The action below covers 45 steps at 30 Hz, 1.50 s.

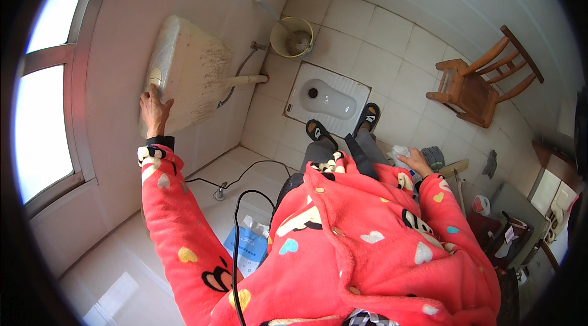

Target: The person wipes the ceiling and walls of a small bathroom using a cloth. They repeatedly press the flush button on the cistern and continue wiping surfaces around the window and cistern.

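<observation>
My left hand [155, 110] reaches to the grime-streaked white toilet cistern [195, 75] on the left wall. Its fingers are apart, with a fingertip at the oval flush button [155, 76]. Low at my right side, my right hand [418, 161] is closed around a crumpled white wad [401, 151], perhaps tissue or thin plastic. A squat toilet [329, 98] is set into the tiled floor in front of my feet. From the cistern a pale flush pipe [246, 80] runs along the wall, and a grey hose [236, 76] hangs beside it.
A yellowish bucket [274, 37] with a brush stands in the far corner. Right of the toilet is a wooden chair [468, 90]. Grey cloth [433, 157] lies beyond my right hand. A black cable [235, 246] trails past my left side, near a blue-and-white package [248, 249].
</observation>
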Motion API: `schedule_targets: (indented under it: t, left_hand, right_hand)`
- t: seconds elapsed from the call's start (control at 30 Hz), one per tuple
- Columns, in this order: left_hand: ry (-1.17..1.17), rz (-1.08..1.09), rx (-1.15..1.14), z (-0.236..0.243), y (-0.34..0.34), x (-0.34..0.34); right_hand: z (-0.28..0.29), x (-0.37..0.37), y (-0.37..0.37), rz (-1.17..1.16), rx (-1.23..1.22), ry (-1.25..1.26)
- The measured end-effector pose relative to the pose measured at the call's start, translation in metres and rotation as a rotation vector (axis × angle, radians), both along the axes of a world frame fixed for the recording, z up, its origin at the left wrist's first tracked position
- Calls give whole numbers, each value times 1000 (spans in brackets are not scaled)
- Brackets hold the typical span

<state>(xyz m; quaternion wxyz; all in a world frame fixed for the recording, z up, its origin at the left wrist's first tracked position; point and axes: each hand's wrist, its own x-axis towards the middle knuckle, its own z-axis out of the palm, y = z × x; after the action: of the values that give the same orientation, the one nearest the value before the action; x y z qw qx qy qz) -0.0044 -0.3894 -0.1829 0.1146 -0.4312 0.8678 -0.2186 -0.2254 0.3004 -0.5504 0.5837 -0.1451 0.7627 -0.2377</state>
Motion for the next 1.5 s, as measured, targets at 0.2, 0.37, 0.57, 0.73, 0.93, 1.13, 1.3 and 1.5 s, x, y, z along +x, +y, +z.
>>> schedule_targets:
  t: [0.2,0.37,0.57,0.73,0.93,1.13,1.3,1.5]
  left_hand:
    - [3,75,8,-1,-2,-5]
    - [54,62,-10,-4,-4,-13]
    - [17,31,-32,-9,-7,-23]
    - [-8,25,-47,-16,-10,-26]
    - [12,9,-35,-19,-14,-27]
    - [11,45,-34,-16,-7,-36]
    - [141,-169,-118,-16,20,-62]
    - [339,-380,250,-75,100,-73]
  right_hand:
    - [2,-2,-4,11,12,-22]
    - [1,-3,1,-5,1,-13]
    - [-8,1,10,-18,37,-22]
    - [-17,6,15,11,70,11]
    - [-14,5,16,-14,68,-22]
    - [-4,4,10,-10,64,39]
    - [-4,-1,7,4,62,16]
    - [-5,-2,1,-6,41,-18]
